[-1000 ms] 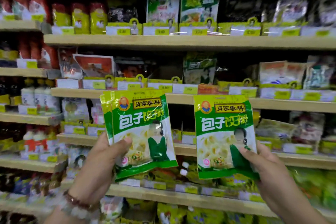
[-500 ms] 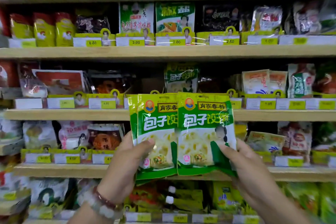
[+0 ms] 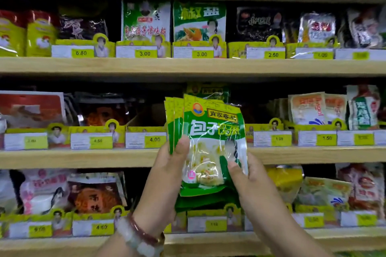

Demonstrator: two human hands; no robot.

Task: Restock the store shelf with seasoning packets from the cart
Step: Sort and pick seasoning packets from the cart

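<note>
Wooden store shelf (image 3: 83, 157), seasoning packets (image 3: 307, 108) behind yellow price tags (image 3: 154, 139)

Dark open gap above yellow cardboard price-tag tray (image 3: 146, 139) on middle wooden shelf (image 3: 83, 157); green seasoning packets (image 3: 213, 144) block its right side.

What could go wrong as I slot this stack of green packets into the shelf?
The packets are fanned at the top left, and each hand, left hand and right hand, holds them only at a lower edge, so one may slip out. The matching packet behind marks a narrow slot; the stack could catch on the label strip or bend going in.
</note>
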